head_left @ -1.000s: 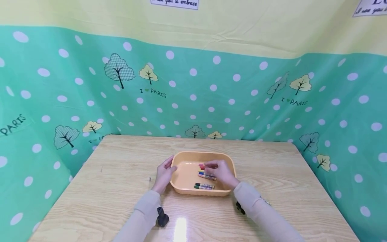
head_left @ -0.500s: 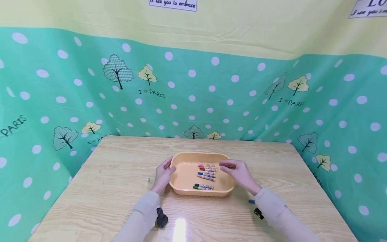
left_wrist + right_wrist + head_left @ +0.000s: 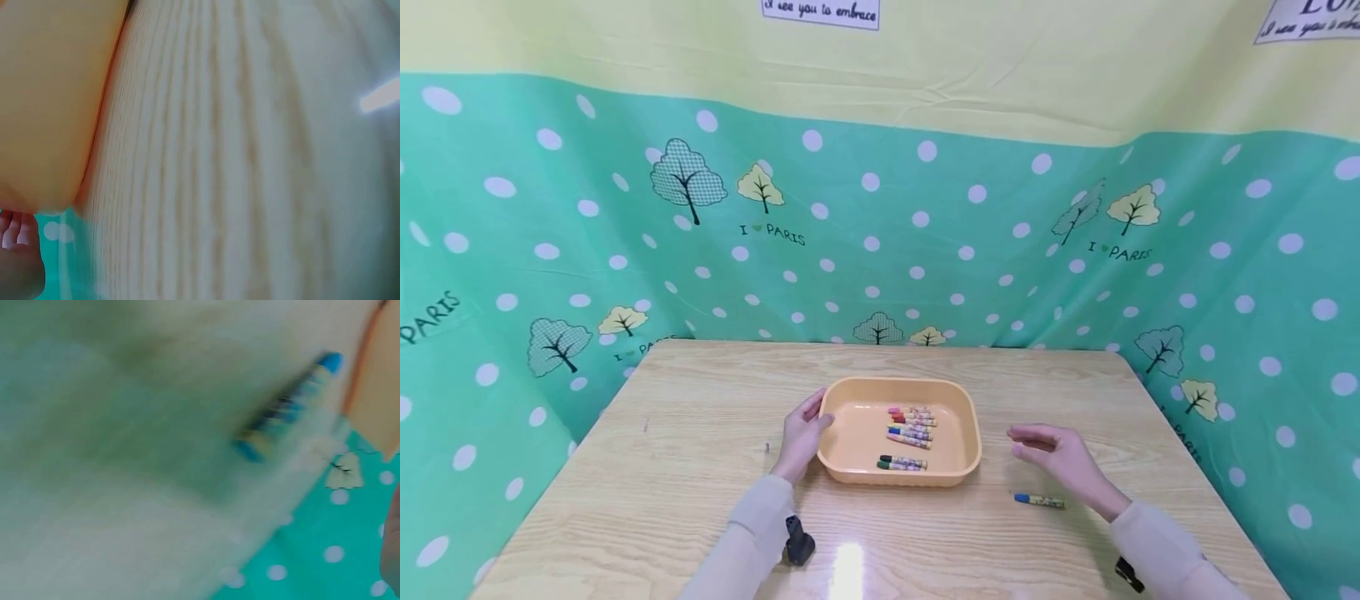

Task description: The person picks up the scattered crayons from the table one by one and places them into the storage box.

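Note:
A peach-coloured plastic tray (image 3: 880, 478) stands on the wooden table in the head view. My left hand (image 3: 802, 437) grips its left side, thumb over the rim and the other fingers against the outer wall. Inside lie several crayons with patterned wrappers: a group of pink, red, yellow and blue ones (image 3: 912, 427) towards the middle, and a black and a dark green one (image 3: 902, 463) near the front wall. To the right of the tray, my right hand (image 3: 1063, 463) hovers with nothing in it, fingers loosely bent. Just below it in view lies a blue crayon (image 3: 1040, 501) on the table.
The light wooden table (image 3: 715, 392) backs onto a green and yellow curtain (image 3: 880, 208) with dots and trees. A small dark bit (image 3: 767, 447) lies left of the tray. Black camera mounts (image 3: 799, 542) sit at both wrists.
My right hand has left the crayons inside the tray and moved right, out over the table. The blue crayon on the table has come into full view. My left hand stays at the tray.

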### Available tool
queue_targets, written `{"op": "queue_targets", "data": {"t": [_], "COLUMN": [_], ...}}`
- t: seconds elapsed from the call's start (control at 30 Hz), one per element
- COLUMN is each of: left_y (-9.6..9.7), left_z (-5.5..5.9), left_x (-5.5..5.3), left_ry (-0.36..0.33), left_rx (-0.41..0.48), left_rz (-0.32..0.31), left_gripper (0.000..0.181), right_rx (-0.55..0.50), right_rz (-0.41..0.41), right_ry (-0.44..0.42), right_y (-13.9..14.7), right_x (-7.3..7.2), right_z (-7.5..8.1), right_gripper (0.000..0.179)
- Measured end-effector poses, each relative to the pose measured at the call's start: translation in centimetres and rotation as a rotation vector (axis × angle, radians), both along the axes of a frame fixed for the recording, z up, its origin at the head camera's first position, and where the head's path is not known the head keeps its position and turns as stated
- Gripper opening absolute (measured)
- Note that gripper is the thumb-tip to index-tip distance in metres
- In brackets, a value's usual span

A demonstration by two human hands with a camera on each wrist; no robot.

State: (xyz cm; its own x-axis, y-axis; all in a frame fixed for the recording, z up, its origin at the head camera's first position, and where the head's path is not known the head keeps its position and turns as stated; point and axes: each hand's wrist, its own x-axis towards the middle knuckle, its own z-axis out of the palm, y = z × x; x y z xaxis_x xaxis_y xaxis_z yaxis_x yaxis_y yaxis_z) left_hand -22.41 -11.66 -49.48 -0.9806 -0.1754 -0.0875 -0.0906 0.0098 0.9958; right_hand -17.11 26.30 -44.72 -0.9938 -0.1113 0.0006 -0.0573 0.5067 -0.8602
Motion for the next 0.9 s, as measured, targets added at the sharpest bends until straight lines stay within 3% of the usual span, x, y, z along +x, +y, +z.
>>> {"op": "queue_targets", "data": {"t": [0.37, 0.63, 0.9], "left_y": [0.0, 0.1, 0.1], "left_z": [0.2, 0.0, -0.1], "left_x": [0.0, 0.1, 0.1], "left_ry": [-0.008, 0.002, 0.010], "left_rx": [0.001, 0.007, 0.010], "left_rz": [-0.005, -0.004, -0.003], "left_gripper": [0.054, 0.054, 0.054], "right_rx": [0.020, -0.001, 0.031], "right_rz": [-0.040, 0.061, 0.087], "right_ry": [-0.174, -0.204, -0.149], "right_y": [2.6, 3.9, 4.0], "right_x": [1.4, 2.1, 2.2], "right_z": [-3.2, -5.1, -5.6], "right_gripper": [0.043, 0.053, 0.049]}}
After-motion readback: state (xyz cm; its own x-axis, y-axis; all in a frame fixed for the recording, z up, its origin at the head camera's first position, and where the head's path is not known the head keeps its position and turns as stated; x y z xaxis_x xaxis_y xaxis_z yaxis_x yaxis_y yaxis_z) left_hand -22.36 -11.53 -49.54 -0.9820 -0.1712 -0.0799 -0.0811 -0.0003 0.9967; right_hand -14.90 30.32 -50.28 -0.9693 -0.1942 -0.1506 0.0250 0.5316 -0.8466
